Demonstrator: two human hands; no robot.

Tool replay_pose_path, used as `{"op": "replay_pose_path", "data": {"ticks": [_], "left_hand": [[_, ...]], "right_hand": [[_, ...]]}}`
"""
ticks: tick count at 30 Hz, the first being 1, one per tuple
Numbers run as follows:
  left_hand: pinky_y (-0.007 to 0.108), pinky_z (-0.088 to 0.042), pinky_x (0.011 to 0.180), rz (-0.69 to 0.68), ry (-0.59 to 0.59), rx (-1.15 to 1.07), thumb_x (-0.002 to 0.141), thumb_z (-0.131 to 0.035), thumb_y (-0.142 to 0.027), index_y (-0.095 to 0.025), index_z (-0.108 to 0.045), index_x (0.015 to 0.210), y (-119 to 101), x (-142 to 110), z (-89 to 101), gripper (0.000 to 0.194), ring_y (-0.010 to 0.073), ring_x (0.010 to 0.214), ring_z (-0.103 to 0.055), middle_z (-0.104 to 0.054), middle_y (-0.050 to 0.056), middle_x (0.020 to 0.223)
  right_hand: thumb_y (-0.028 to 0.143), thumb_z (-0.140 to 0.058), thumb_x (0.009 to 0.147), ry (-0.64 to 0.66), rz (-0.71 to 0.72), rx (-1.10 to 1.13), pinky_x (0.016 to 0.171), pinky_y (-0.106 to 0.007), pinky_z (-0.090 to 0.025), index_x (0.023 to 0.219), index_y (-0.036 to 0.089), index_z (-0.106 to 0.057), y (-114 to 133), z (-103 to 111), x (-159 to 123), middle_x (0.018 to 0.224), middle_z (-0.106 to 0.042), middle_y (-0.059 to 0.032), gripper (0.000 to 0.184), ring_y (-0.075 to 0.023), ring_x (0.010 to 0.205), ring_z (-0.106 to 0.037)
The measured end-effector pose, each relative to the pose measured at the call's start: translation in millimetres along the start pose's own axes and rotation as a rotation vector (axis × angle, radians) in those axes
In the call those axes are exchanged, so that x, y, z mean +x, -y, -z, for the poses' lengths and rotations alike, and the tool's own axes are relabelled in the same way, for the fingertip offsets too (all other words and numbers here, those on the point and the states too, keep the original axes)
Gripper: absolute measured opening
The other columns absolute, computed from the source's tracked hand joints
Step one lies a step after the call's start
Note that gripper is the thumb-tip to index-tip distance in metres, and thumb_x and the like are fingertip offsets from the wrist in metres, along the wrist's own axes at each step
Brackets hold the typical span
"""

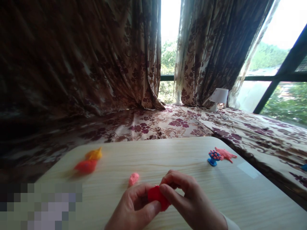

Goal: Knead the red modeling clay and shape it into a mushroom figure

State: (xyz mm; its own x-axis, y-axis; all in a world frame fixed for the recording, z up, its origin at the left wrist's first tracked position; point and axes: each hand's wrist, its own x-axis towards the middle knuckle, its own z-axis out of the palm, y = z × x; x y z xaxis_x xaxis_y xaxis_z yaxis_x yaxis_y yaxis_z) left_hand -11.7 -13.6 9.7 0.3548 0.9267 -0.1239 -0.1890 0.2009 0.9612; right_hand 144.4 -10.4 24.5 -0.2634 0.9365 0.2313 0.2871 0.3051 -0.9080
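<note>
Between my two hands, above the near part of the table, is a flattened piece of red modelling clay (158, 197). My left hand (134, 206) pinches its left side, with the thumb across the front. At its upper right edge, my right hand (185, 198) grips it between thumb and fingers. A small pink lump of clay (133, 179) lies on the table just beyond my left hand. Part of the red piece is covered by my fingers.
On the light wooden table (144, 151) lie an orange-red lump (85, 166) and a yellow lump (94, 154) at left. A blue stand with pink dots (214, 157) and a pink clay figure (226, 154) are at right. A white lamp (219, 95) stands beyond.
</note>
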Motion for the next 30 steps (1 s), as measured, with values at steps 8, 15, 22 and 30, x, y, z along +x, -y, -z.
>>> {"op": "replay_pose_path", "data": {"ticks": [8,15,22,30], "left_hand": [[0.033,-0.046,0.083,0.021,0.005,-0.048,0.066,-0.073,-0.028,-0.018,-0.072,0.084,-2.1,-0.4,2.2,0.02,0.0217,0.081,-0.066,-0.074,0.005,0.081],[0.033,-0.044,0.084,0.023,0.011,-0.084,0.067,-0.073,-0.029,-0.017,-0.07,0.085,-1.9,-1.0,4.7,0.022,0.0225,0.086,-0.065,-0.075,0.006,0.084],[0.034,-0.043,0.084,0.028,0.028,-0.085,0.068,-0.072,-0.028,-0.017,-0.069,0.085,-0.8,-1.0,6.6,0.02,0.0224,0.084,-0.065,-0.074,0.006,0.084],[0.037,-0.043,0.085,0.03,0.031,-0.05,0.068,-0.071,-0.025,-0.016,-0.069,0.085,2.0,1.5,8.9,0.019,0.0228,0.084,-0.063,-0.073,0.007,0.083]], "right_hand": [[0.039,-0.037,0.093,-0.035,-0.034,0.045,0.057,-0.021,-0.039,0.065,0.015,-0.055,-6.2,2.9,1.4,0.061,-0.052,0.0009,0.041,-0.011,0.06,-0.048],[0.031,-0.05,0.086,-0.018,-0.012,-0.01,0.058,-0.021,-0.038,0.066,0.015,-0.054,-3.8,1.9,1.1,0.061,-0.052,0.0015,0.026,-0.0111,0.06,-0.047],[0.037,-0.044,0.089,-0.032,-0.036,-0.009,0.053,-0.021,-0.035,0.06,0.017,-0.047,-7.2,1.1,1.0,0.057,-0.045,0.0032,0.035,-0.0099,0.056,-0.042],[0.034,-0.046,0.088,-0.047,0.004,-0.028,0.055,-0.021,-0.036,0.06,0.016,-0.049,-7.3,0.5,1.3,0.058,-0.047,0.0026,0.034,-0.0102,0.057,-0.044]]}}
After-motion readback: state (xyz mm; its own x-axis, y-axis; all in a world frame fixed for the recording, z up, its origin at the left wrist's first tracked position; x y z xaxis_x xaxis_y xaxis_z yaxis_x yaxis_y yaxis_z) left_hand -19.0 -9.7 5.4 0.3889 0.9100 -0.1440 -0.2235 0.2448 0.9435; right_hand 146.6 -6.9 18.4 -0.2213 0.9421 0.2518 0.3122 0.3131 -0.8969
